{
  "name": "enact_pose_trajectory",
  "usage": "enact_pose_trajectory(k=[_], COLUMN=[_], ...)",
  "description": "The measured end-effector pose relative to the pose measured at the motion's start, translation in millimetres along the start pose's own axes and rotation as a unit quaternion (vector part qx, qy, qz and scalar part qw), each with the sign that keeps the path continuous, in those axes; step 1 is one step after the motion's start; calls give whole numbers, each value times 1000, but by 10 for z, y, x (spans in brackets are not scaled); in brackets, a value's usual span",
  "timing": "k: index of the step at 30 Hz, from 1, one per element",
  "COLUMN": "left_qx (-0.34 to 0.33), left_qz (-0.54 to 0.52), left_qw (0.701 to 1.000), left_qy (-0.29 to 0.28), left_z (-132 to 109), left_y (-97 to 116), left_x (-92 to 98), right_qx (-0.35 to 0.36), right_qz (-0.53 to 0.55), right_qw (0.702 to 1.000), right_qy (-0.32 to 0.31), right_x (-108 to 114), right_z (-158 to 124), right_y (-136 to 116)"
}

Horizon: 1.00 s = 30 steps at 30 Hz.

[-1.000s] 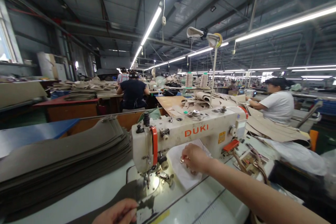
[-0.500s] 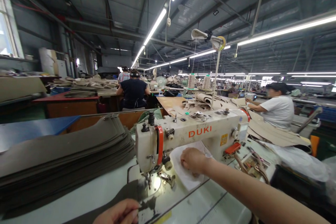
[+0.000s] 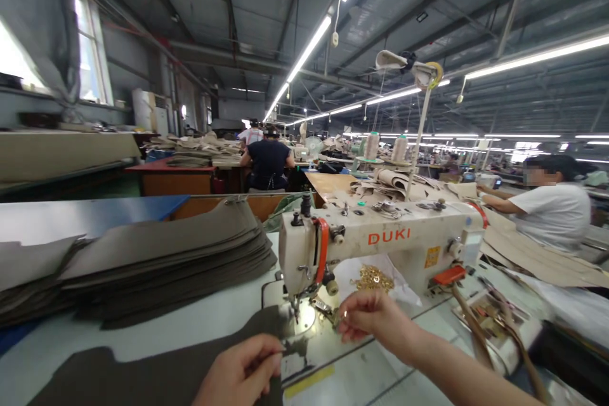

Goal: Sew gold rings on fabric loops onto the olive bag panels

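A white DUKI sewing machine (image 3: 380, 238) stands on the pale table (image 3: 371, 380) before me. My left hand (image 3: 242, 371) pinches the edge of a dark grey fabric piece (image 3: 157, 371) lying under the needle (image 3: 295, 314). My right hand (image 3: 368, 317) hovers just right of the presser foot, fingers pinched together on a small gold metal piece. Behind it, a pile of gold metal fittings (image 3: 373, 278) lies on a white sheet (image 3: 404, 295) under the machine arm.
A tall stack of dark grey cut pieces (image 3: 157, 260) fills the table's left. Tan straps and clutter (image 3: 495, 320) lie right of the machine. Thread cones (image 3: 399, 147) stand behind. A person in white (image 3: 554, 203) works at right, another in dark (image 3: 267, 165) sits ahead.
My right hand has left the pile of gold fittings and come toward the needle with fingers pinched. The view has shifted, and my left hand shows more fully on the fabric.
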<state>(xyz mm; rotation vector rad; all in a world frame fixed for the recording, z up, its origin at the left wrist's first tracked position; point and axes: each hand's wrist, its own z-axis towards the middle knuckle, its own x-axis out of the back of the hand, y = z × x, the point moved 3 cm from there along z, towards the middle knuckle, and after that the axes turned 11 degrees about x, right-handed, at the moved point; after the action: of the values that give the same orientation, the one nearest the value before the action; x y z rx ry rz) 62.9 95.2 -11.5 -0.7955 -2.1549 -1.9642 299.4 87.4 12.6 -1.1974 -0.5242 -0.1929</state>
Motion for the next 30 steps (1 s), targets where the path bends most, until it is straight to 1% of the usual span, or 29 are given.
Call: enact_pose_trajectory(k=[1,3,4,7,10,13,15,18,22,25,27,30], left_qx=[-3,-9,-12,-16,-14,-18,-30,-51,-59,-64,-72,-97], left_qz=[-11,-32,-41,-60,-57,-22,5,35,50,60,73,105], left_qw=[1000,999,999,998,998,997,995,991,987,985,984,981], left_qy=[0,-1,0,8,34,71,94,118,140,146,142,130], left_z=[-13,-33,-40,-53,-61,-65,-68,-76,-88,-98,-104,-115], left_y=[6,10,10,4,5,17,31,59,101,115,103,74], left_x=[-11,-34,-42,-46,-31,-16,-11,-12,-18,-37,-60,-98], right_qx=[-2,-7,-8,11,23,16,12,6,6,6,14,43], right_qz=[61,175,212,234,246,297,318,303,287,273,240,162], right_qw=[998,984,977,972,968,952,945,951,956,959,966,980], right_qy=[2,11,15,25,48,72,75,69,66,78,92,106], right_x=[-89,-271,-358,-587,-765,-881,-915,-910,-897,-915,-927,-933], right_z=[-12,-11,1,62,127,167,172,155,134,133,133,128], right_y=[-16,-46,-59,-76,-30,28,34,3,-22,13,49,78])
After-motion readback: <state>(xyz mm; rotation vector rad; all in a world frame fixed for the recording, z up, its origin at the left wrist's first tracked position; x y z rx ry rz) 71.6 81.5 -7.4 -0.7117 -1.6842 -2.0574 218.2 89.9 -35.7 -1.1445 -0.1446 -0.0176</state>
